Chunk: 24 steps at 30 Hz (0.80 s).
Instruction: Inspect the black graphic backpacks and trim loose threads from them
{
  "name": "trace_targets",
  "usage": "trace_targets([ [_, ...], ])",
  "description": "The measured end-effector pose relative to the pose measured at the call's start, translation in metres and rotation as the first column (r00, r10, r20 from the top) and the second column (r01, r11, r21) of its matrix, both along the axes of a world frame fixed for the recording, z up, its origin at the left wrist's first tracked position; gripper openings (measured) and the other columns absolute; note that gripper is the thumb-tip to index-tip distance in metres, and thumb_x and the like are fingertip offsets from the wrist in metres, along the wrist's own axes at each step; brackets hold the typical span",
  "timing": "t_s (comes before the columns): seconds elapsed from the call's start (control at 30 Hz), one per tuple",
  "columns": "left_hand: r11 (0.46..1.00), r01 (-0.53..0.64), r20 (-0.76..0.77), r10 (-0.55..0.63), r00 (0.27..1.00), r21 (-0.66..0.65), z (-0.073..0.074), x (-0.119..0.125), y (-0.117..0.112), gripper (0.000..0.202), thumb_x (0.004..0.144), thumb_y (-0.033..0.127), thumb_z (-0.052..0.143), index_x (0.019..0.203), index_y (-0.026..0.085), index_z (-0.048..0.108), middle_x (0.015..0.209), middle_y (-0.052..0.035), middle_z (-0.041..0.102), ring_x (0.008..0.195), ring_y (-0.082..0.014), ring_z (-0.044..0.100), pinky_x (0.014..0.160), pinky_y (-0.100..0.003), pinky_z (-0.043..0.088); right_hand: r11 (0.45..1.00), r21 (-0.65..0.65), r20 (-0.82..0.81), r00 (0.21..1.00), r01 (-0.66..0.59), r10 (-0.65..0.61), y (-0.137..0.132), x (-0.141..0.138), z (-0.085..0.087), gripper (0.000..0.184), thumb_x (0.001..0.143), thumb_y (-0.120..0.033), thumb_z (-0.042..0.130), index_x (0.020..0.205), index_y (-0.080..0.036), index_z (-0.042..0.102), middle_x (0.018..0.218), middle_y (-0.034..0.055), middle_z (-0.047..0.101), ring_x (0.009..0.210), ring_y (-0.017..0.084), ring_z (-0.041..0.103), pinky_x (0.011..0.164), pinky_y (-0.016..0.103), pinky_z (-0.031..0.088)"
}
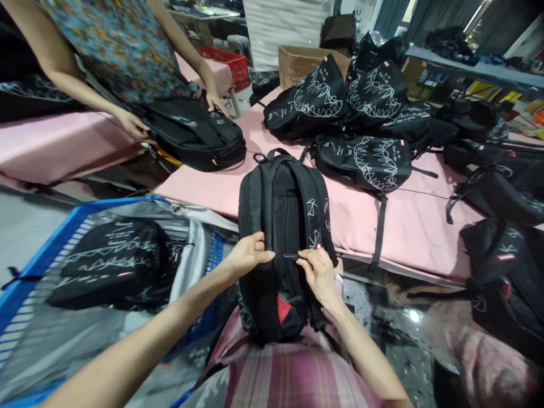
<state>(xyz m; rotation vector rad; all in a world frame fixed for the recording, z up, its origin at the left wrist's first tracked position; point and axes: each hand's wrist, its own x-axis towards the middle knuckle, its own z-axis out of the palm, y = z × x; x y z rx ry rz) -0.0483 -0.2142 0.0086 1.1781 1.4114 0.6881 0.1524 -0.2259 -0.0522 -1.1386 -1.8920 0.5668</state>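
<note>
A black backpack (285, 209) stands upright against my lap at the table's edge, its back panel and shoulder straps toward me. White scribble prints run along its right strap, and a red patch (283, 309) shows low on it. My left hand (250, 253) is closed on the backpack's left shoulder strap, thumb pointing inward. In the fingers of my right hand (318, 273) is a small dark pointed tool (291, 256), perhaps thread snips. Its tip points left across the back panel, near the right strap. The fingers hide the tool's rear part.
Several printed black backpacks (365, 161) lie on the pink table (204, 187), to the right and behind. Across the table at left, a co-worker's hands (216, 102) touch another black backpack (198, 133). A blue crate (38, 249) with bagged backpacks stands at my left. A cardboard box (293, 65) sits behind.
</note>
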Motion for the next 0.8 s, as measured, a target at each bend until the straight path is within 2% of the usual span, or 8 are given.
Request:
trace_targets([
  [0.1, 0.986, 0.166, -0.246, -0.154, 0.957, 0.027, 0.009, -0.009, 0.006, 0.032, 0.066, 0.044, 0.057, 0.071, 0.019, 0.037, 0.048, 0.0083, 0.038, 0.045, -0.0094, 0.041, 0.046, -0.020, 0.025, 0.989, -0.145, -0.097, 0.995, -0.040, 0.026, 0.002, 0.004, 0.003, 0.015, 0.086, -0.027, 0.053, 0.085, -0.020, 0.066, 0.083, 0.0030, 0.067, 0.079, 0.017, 0.057, 0.076, 0.032, 0.043],
  [0.17, 0.966, 0.251, -0.536, -0.176, 0.825, 0.068, 0.029, -0.010, 0.018, 0.034, 0.076, 0.049, 0.047, 0.085, 0.016, 0.047, 0.054, 0.0030, 0.051, 0.055, -0.0155, 0.054, 0.052, -0.024, 0.034, 0.953, -0.297, -0.254, 0.967, -0.058, -0.020, 0.004, 0.013, 0.006, 0.014, 0.083, -0.029, 0.054, 0.084, -0.020, 0.065, 0.079, 0.0015, 0.066, 0.074, 0.016, 0.058, 0.070, 0.028, 0.044],
  [0.33, 0.946, 0.187, -0.900, 0.174, 0.399, 0.266, 0.070, 0.014, 0.065, 0.074, 0.080, 0.061, 0.039, 0.128, 0.004, 0.036, 0.087, -0.0190, 0.066, 0.085, -0.0349, 0.063, 0.067, -0.038, 0.044, 0.904, -0.427, -0.493, 0.835, 0.012, -0.244, 0.007, 0.036, -0.001, 0.023, 0.077, -0.036, 0.059, 0.091, -0.017, 0.061, 0.086, 0.0032, 0.065, 0.082, 0.017, 0.059, 0.076, 0.029, 0.045],
  [0.4, 0.938, 0.182, -0.894, 0.202, 0.400, 0.294, 0.070, 0.026, 0.076, 0.070, 0.083, 0.055, 0.039, 0.130, 0.003, 0.036, 0.092, -0.0219, 0.066, 0.087, -0.0359, 0.063, 0.068, -0.039, 0.045, 0.892, -0.450, -0.534, 0.788, 0.042, -0.306, 0.003, 0.043, -0.005, 0.027, 0.076, -0.038, 0.061, 0.093, -0.017, 0.061, 0.090, 0.0048, 0.064, 0.086, 0.018, 0.059, 0.079, 0.030, 0.045],
  [0.53, 0.840, 0.207, -0.748, 0.301, 0.592, 0.501, 0.076, 0.041, 0.053, 0.050, 0.085, 0.036, 0.043, 0.129, 0.012, 0.042, 0.070, -0.0059, 0.067, 0.068, -0.0221, 0.065, 0.063, -0.029, 0.045, 0.907, -0.404, -0.624, 0.689, 0.119, -0.368, -0.013, 0.053, 0.011, 0.045, 0.065, -0.038, 0.072, 0.102, -0.017, 0.058, 0.079, 0.0016, 0.059, 0.072, 0.014, 0.056, 0.064, 0.026, 0.047],
  [0.6, 0.651, 0.231, -0.598, 0.422, 0.681, 0.723, 0.095, 0.047, 0.026, 0.049, 0.085, 0.033, 0.046, 0.129, 0.011, 0.044, 0.059, -0.0005, 0.063, 0.055, -0.0163, 0.060, 0.057, -0.025, 0.045, 0.948, -0.300, -0.645, 0.708, 0.111, -0.287, -0.019, 0.057, 0.037, 0.054, 0.063, -0.038, 0.074, 0.110, -0.019, 0.056, 0.069, -0.0029, 0.052, 0.058, 0.010, 0.048, 0.051, 0.021, 0.040],
  [0.73, 0.019, 0.281, -0.224, 0.658, 0.719, 0.959, 0.141, 0.056, -0.016, 0.055, 0.081, 0.022, 0.057, 0.133, 0.014, 0.039, 0.087, -0.0057, 0.068, 0.062, -0.0123, 0.062, 0.062, -0.021, 0.047, 0.996, -0.088, -0.638, 0.766, 0.029, -0.079, -0.006, 0.052, 0.097, 0.066, 0.062, -0.039, 0.076, 0.120, -0.024, 0.050, 0.069, -0.0039, 0.048, 0.055, 0.009, 0.042, 0.049, 0.020, 0.036],
  [0.8, -0.143, 0.356, -0.154, 0.711, 0.686, 0.924, 0.141, 0.059, -0.020, 0.066, 0.078, 0.019, 0.061, 0.137, 0.011, 0.032, 0.093, -0.0100, 0.068, 0.064, -0.0141, 0.062, 0.064, -0.023, 0.048, 0.997, -0.050, -0.641, 0.763, 0.060, -0.078, 0.010, 0.047, 0.108, 0.067, 0.058, -0.039, 0.079, 0.118, -0.024, 0.052, 0.072, -0.0023, 0.051, 0.059, 0.010, 0.047, 0.052, 0.022, 0.040],
])
